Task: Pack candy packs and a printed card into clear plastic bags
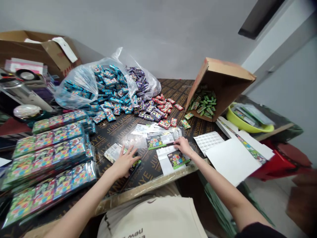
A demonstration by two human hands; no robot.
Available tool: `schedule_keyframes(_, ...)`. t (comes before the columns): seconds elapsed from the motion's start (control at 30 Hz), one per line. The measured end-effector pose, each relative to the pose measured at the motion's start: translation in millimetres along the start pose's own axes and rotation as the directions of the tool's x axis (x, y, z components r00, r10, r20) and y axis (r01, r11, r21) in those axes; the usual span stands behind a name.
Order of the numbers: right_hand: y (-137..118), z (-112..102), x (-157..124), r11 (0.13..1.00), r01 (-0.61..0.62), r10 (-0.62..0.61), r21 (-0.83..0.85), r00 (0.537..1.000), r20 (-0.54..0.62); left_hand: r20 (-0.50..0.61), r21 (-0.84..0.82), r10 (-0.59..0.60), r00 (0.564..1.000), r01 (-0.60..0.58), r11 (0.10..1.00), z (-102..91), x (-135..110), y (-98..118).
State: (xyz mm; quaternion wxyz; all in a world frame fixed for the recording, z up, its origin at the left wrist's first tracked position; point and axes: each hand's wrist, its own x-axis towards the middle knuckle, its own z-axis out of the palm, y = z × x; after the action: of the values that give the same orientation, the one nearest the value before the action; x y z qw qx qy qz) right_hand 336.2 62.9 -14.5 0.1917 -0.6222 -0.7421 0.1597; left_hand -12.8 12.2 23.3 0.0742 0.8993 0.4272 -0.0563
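- Spreading your left hand (pixel 124 162) open, palm down, on a printed packet (pixel 114 152) at the table's (pixel 151 170) near edge, no grip visible
- Your right hand (pixel 182 146) loosely curled, fingertips on a green card (pixel 155 142), no clear grip
- Second card (pixel 178 159) just below that hand, on white paper (pixel 164 160)
- Far: plastic bag (pixel 79 84) spilling blue packs (pixel 109 87)
- Right: tipped carton (pixel 223 89) holding green packs (pixel 203 102)
- Left: bagged card stacks (pixel 47 165)

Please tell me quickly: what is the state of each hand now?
Left hand: open, fingers spread, holding nothing.
Right hand: fingertips on a printed paper slip; cannot tell if gripping.
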Motion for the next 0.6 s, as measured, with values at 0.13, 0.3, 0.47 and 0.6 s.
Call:
schedule_keyframes(0.13,4,14,-7,0.999,0.043,-0.043,-0.007,0.999,-0.015,0.107,-0.139,0.062,0.992,-0.047,0.989,4.3,20,-4)
schedule_keyframes(0.3,14,21,-7,0.998,0.056,-0.055,0.014,0.998,-0.035,0.012,-0.413,0.054,0.998,-0.044,0.91,-23.9,22,-2)
schedule_keyframes(0.47,23,25,-5,1.0,0.009,-0.008,0.012,0.999,-0.039,-0.395,-0.662,-0.155,0.906,-0.164,0.731,-56.9,10,2)
schedule_keyframes(0.6,25,25,-1,1.0,-0.008,0.008,0.006,1.0,-0.005,-0.364,-0.804,-0.329,0.871,-0.116,0.583,-45.9,6,0)
